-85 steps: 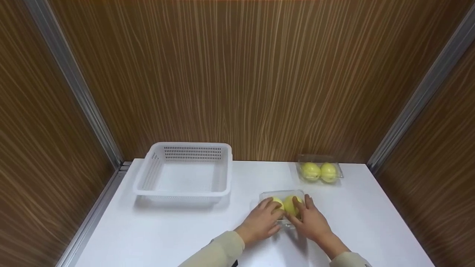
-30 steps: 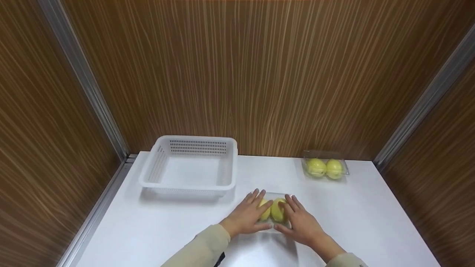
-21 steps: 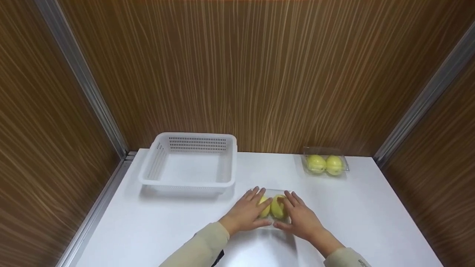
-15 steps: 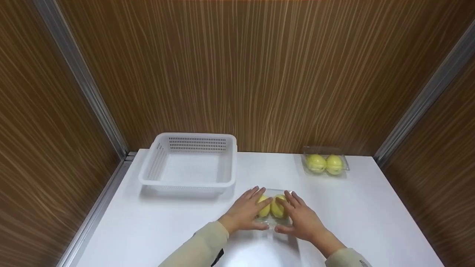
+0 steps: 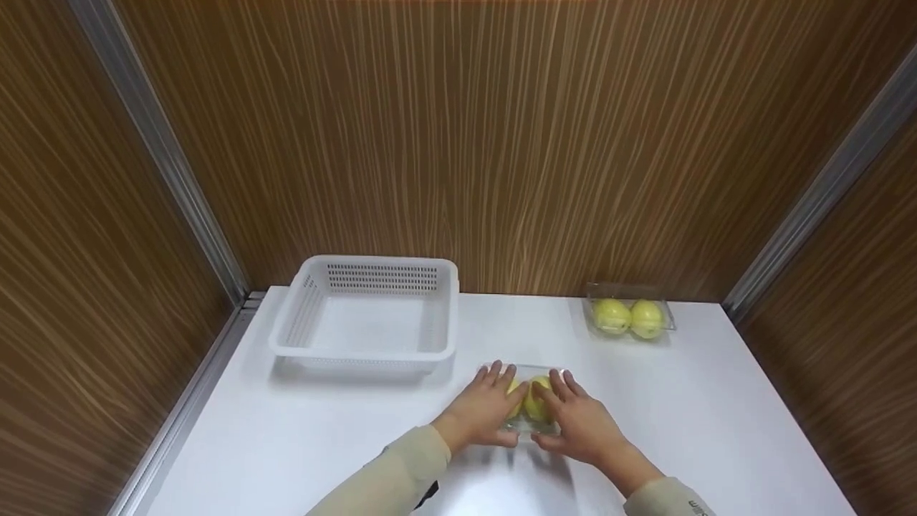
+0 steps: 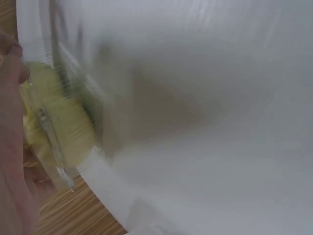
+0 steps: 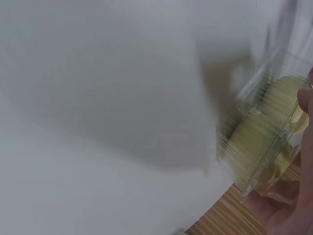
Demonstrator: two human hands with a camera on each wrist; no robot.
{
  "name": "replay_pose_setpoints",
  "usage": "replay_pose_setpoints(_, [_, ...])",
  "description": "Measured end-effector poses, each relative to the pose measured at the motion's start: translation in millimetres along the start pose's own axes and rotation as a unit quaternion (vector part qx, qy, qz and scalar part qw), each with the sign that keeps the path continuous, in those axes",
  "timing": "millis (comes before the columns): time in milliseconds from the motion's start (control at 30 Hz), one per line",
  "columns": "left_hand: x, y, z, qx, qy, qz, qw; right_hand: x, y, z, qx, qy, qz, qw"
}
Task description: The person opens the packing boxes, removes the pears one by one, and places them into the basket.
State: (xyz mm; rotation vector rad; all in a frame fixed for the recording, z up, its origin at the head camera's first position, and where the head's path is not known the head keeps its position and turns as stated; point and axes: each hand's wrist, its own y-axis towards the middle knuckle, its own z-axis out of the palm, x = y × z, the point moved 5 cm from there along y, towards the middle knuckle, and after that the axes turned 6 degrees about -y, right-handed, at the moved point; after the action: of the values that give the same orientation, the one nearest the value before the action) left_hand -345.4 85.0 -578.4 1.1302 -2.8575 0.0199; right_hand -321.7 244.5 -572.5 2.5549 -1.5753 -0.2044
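A clear plastic box [image 5: 531, 428] with two yellow fruits [image 5: 536, 403] inside stands near the middle of the table in the head view. My left hand [image 5: 481, 410] grips its left end, thumb along the near edge and fingertips toward the far edge. On the opposite end my right hand [image 5: 584, 424] does likewise, its index finger bent over the right fruit. Both wrist views show the yellow fruits [image 6: 68, 125] through the clear walls, and a long rim of the box [image 7: 274, 152] between thumb and fingers. Part of the left fruit is hidden behind my fingers.
A white perforated basket [image 5: 364, 356] sits at the back left of the white table [image 5: 301, 437], with nothing seen in it. Toward the back right is another clear box [image 5: 670, 322] holding two similar fruits. Wood-grain panels [image 5: 458, 143] enclose the back and sides.
Since the oldest frame the front box has shifted left and nearer. My hands have spread from its top toward its two ends. Over the last half second they stay nearly still.
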Motion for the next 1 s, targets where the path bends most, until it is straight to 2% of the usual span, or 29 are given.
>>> replay_pose_setpoints(167, [-3.3, 0.9, -3.5, 0.022, 0.042, 0.014, 0.9988, 4, -0.8, 0, -0.002, -0.049, -0.049, 0.9976])
replay_pose_setpoints(300, [-5.3, 0.1, -2.2, 0.020, 0.087, 0.023, 0.9957, 9, -1.8, 0, -0.010, -0.095, -0.074, 0.9927])
replay_pose_setpoints(433, [-9.5, 1.2, -2.0, 0.002, 0.118, 0.026, 0.9927, 16, -0.8, 0, -0.005, -0.126, -0.048, 0.9908])
replay_pose_setpoints(600, [-11.6, 3.8, -3.4, -0.006, 0.104, 0.012, 0.9945, 27, 6.1, -6, -0.003, -0.093, 0.004, 0.9957])
replay_pose_setpoints(700, [-10.3, 4.2, -4.6, -0.012, 0.103, 0.008, 0.9946, 30, 10.7, -10, -0.006, -0.093, 0.020, 0.9954])
replay_pose_setpoints(867, [-7.8, 3.5, -6.4, -0.021, 0.105, 0.014, 0.9941, 34, 11.9, -9, -0.024, -0.124, 0.010, 0.9919])
replay_pose_setpoints(1000, [-8.4, 4.9, -8.7, -0.005, 0.109, 0.013, 0.9939, 37, 10.4, -7, -0.035, -0.146, -0.007, 0.9886])
